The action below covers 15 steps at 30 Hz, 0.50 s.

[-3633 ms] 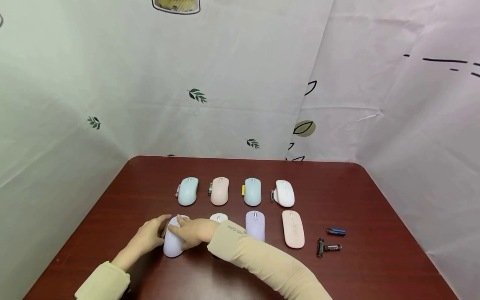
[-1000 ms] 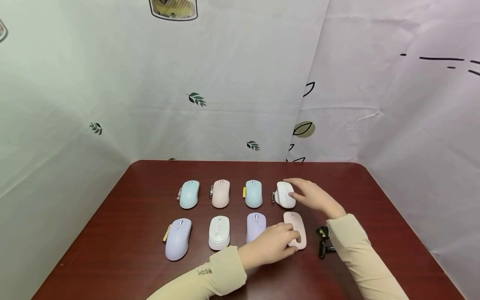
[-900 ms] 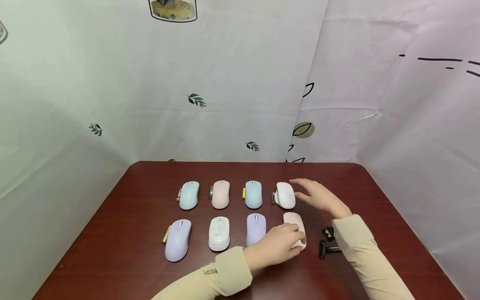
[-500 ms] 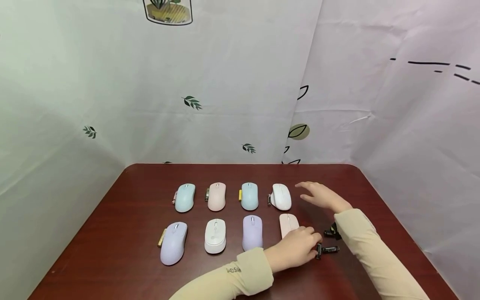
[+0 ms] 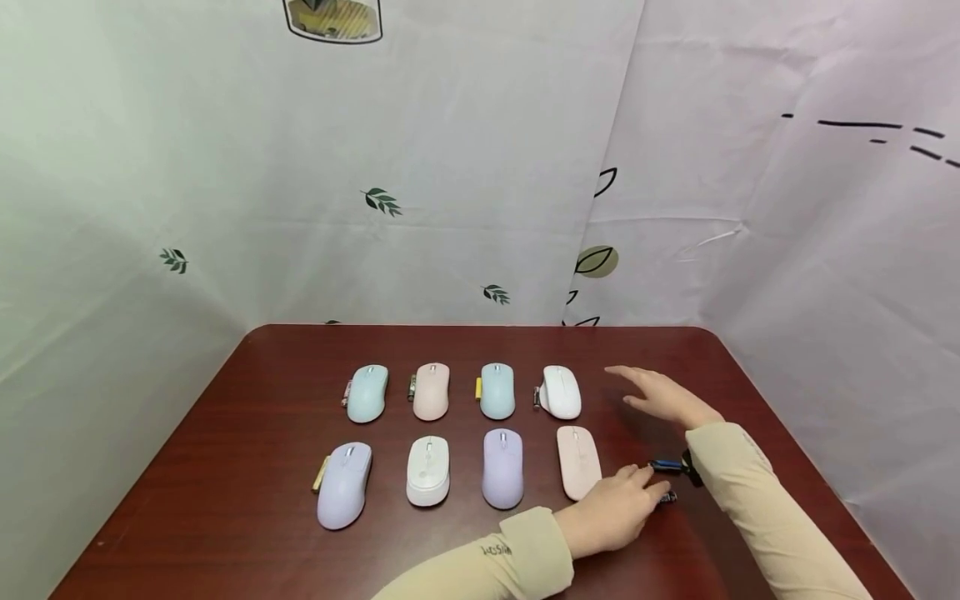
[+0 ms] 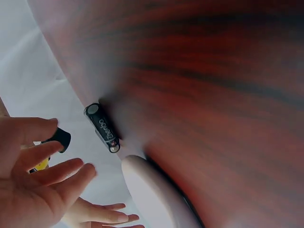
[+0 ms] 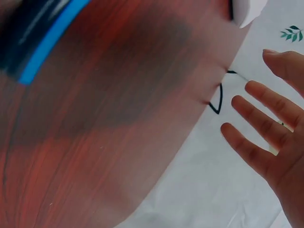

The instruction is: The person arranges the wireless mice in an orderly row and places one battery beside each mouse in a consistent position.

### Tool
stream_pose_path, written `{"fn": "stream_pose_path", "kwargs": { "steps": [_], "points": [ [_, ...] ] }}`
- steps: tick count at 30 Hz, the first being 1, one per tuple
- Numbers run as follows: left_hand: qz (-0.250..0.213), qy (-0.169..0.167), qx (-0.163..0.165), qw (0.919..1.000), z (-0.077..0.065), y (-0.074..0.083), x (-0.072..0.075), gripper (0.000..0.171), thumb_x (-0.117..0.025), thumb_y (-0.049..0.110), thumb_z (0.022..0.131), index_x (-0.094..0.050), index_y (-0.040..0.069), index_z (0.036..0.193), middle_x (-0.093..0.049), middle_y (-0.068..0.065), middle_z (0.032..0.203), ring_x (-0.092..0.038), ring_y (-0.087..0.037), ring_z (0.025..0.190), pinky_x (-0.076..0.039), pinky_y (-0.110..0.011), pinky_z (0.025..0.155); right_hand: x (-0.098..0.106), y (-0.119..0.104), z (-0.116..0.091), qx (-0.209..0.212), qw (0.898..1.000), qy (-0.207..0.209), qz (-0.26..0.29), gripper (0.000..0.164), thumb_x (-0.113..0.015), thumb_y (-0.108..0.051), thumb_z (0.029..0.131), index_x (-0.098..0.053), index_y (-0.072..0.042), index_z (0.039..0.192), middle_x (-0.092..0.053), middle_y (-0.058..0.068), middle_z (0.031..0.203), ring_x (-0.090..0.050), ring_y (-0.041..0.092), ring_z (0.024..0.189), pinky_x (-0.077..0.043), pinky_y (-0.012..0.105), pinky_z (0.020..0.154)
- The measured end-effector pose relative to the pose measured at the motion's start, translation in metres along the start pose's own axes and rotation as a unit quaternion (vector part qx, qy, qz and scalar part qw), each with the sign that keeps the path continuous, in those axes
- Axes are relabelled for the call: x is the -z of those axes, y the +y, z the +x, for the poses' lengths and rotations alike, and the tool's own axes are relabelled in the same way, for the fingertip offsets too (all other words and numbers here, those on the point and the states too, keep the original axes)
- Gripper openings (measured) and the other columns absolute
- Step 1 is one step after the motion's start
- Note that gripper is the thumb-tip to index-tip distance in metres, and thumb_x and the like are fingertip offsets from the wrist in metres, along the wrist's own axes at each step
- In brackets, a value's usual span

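Note:
My left hand (image 5: 615, 508) reaches over the loose batteries at the right, fingers spread and slightly bent. A black battery (image 5: 667, 497) shows past its fingertips, and a blue-and-black battery (image 5: 663, 466) lies just beyond them. In the left wrist view a black battery (image 6: 103, 128) lies apart from the fingers, near a pale mouse (image 6: 147, 190). A dark, round-ended object (image 6: 61, 138) appears behind the fingers. My right hand (image 5: 663, 396) is held with straight fingers right of the white mouse (image 5: 561, 392); its right wrist view shows nothing in the fingers (image 7: 256, 152).
Nearest the left hand is a pink mouse (image 5: 578, 462). Left of it sit a purple mouse (image 5: 502, 468), a white mouse (image 5: 428, 471) and a lavender mouse (image 5: 344, 486) with a gold battery (image 5: 321, 474). Behind them are more mice, with batteries beside them. Fabric walls enclose the table (image 5: 247, 467).
Both hands have left the lavender mouse. Lately my left hand has moved right from the pink mouse to over the batteries, and my right hand has drawn rightward from the white mouse.

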<state>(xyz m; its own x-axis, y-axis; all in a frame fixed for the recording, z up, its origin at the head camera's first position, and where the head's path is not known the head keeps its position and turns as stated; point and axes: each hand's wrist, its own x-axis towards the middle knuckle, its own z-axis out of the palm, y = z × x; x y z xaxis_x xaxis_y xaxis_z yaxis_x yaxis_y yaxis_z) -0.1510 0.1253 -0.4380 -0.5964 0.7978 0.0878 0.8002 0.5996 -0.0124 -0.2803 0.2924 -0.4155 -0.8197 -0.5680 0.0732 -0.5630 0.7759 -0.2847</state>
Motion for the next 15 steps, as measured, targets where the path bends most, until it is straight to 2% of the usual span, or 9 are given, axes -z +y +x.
{"fn": "stream_pose_path", "kwargs": {
  "steps": [4, 9, 13, 15],
  "points": [
    [0.001, -0.049, 0.018, 0.9986, 0.004, 0.005, -0.002, 0.042, -0.055, 0.024, 0.094, -0.051, 0.02, 0.135, -0.047, -0.004, 0.14, -0.05, -0.015, 0.123, -0.051, -0.018, 0.082, 0.002, 0.007, -0.005, 0.0, 1.0, -0.002, -0.014, 0.049, -0.063, -0.001, 0.085, -0.049, 0.004, 0.131, -0.055, 0.025, 0.128, -0.053, 0.043, 0.116, -0.044, 0.055, 0.092],
    [0.023, -0.059, 0.029, 0.9975, 0.007, 0.007, -0.005, 0.036, -0.055, 0.022, 0.093, -0.058, 0.017, 0.128, -0.052, -0.004, 0.136, -0.055, -0.013, 0.118, -0.051, -0.02, 0.082, 0.002, 0.014, -0.011, -0.01, 0.999, -0.022, -0.023, 0.041, -0.06, -0.002, 0.087, -0.052, 0.007, 0.126, -0.055, 0.027, 0.124, -0.052, 0.045, 0.115, -0.043, 0.056, 0.092],
    [0.028, -0.063, 0.028, 0.9972, 0.008, 0.007, -0.006, 0.03, -0.06, 0.021, 0.091, -0.064, 0.017, 0.121, -0.059, 0.001, 0.126, -0.061, -0.009, 0.103, -0.052, -0.019, 0.076, -0.002, 0.017, -0.015, -0.019, 0.999, -0.034, -0.016, 0.039, -0.059, -0.004, 0.088, -0.052, 0.007, 0.125, -0.055, 0.027, 0.123, -0.051, 0.045, 0.115, -0.043, 0.056, 0.093],
    [0.035, -0.049, 0.027, 0.9978, 0.009, 0.007, -0.008, 0.022, -0.063, 0.021, 0.089, -0.069, 0.02, 0.11, -0.063, 0.002, 0.117, -0.064, -0.008, 0.09, -0.052, -0.019, 0.068, -0.003, 0.016, -0.014, -0.016, 0.999, -0.034, -0.013, 0.039, -0.06, -0.005, 0.088, -0.053, 0.007, 0.125, -0.056, 0.027, 0.123, -0.052, 0.045, 0.115, -0.043, 0.056, 0.093]
  ]
}}
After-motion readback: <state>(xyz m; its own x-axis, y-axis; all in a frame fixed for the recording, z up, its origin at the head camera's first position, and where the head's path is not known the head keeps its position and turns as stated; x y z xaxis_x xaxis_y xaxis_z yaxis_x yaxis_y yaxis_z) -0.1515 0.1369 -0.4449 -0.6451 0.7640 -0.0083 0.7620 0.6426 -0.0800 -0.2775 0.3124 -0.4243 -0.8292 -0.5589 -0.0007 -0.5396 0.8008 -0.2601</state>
